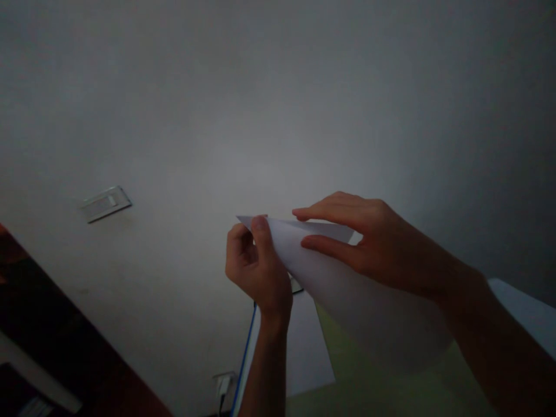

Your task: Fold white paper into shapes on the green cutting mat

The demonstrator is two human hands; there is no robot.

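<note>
My left hand (260, 266) pinches a white sheet of paper (373, 318) near its pointed left corner, with the thumb on the front face. The sheet is bent over along its top edge and hangs down to the right in a curve. Around that top edge is my right hand (365, 231), its thumb lying on the near face and its fingers along the upper side. The tips of the thumb and index finger stand somewhat apart, with the paper between them. Part of the sheet's right side is hidden behind my right hand and forearm.
Below lies a greenish surface (391, 394) with another white sheet (306, 347) and a blue-edged item (245, 359). More white paper (525, 315) is at right. The wall ahead carries a switch plate (106, 204) and a plug in a socket (223, 383). Dark furniture (56, 324) stands lower left.
</note>
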